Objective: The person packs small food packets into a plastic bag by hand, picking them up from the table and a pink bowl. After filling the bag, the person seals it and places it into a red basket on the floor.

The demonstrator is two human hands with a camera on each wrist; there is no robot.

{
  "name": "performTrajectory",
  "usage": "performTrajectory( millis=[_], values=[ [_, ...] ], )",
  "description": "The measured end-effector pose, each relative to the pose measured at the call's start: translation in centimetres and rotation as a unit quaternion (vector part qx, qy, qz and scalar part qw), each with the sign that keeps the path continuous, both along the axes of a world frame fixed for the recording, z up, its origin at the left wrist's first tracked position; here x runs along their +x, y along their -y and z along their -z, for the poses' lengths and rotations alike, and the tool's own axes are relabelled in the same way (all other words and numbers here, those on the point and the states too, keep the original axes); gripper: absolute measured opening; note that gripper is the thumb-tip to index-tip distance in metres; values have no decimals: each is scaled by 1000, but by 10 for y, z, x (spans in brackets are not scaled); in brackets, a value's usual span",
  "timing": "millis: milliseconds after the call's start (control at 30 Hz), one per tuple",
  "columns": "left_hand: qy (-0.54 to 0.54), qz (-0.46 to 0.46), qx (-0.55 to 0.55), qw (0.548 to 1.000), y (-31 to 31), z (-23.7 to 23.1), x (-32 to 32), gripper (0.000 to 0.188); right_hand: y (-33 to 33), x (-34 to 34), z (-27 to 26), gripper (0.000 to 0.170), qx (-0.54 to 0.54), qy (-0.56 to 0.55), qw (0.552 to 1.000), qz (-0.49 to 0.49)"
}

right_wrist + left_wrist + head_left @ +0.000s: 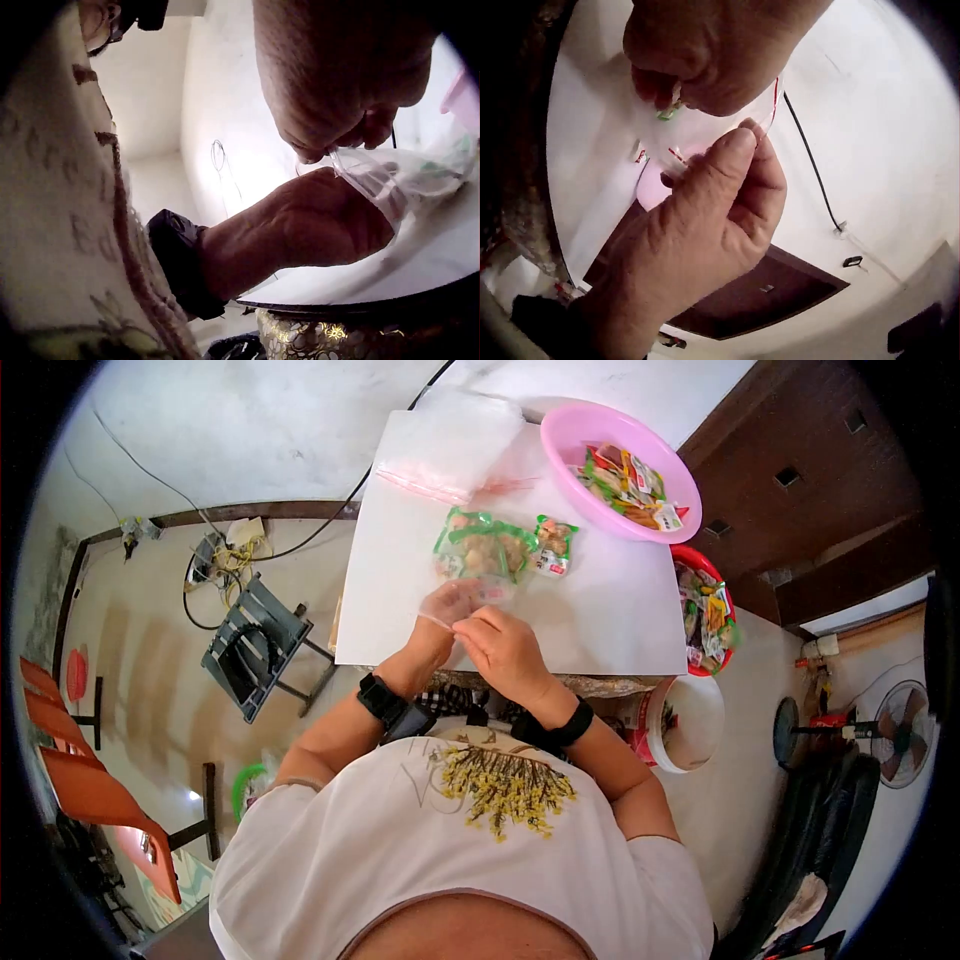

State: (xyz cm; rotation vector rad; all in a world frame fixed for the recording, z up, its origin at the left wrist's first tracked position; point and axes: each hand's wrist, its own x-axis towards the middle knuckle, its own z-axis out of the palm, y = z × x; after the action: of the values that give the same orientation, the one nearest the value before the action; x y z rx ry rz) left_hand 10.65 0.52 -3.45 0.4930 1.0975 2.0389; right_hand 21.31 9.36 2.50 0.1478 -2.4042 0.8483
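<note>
My left hand [447, 603] reaches inside a clear zip bag [420, 176] over the front of the white table [610, 610]. Its curled fingers hold a small green-edged packet [671, 112], mostly hidden by the hand. Thumb and fingers of my right hand [505, 648] pinch the bag's red-lined mouth beside the left wrist. Just beyond the hands lies a clear bag of green-edged food packets [485, 548]. Next to it, on the right, is a single green-edged food packet [554, 546].
A stack of clear bags [450, 440] lies at the table's back. The pink basin [555, 455] at back right holds several colourful packets. Beyond the right edge stand a red basin [732, 630] of packets and a white bucket [700, 735]. A folding stool [262, 640] is left.
</note>
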Motion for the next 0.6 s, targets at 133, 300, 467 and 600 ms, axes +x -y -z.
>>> performTrajectory(
  millis=[133,300,467,600],
  values=[
    [-85,9,-126,988,-3,-14,-2,33,-1,0,-1,9,-5,13,1000,-10],
    [-159,-79,10,984,-30,39,-36,32,-3,1,-1,10,-24,33,999,-31],
    [-583,-218,-285,729,-23,15,-45,43,-5,-1,-9,11,-33,42,997,-55],
    [-275,-169,-91,942,-34,64,-55,54,-29,-6,-12,14,-16,61,997,-50]
  ],
)
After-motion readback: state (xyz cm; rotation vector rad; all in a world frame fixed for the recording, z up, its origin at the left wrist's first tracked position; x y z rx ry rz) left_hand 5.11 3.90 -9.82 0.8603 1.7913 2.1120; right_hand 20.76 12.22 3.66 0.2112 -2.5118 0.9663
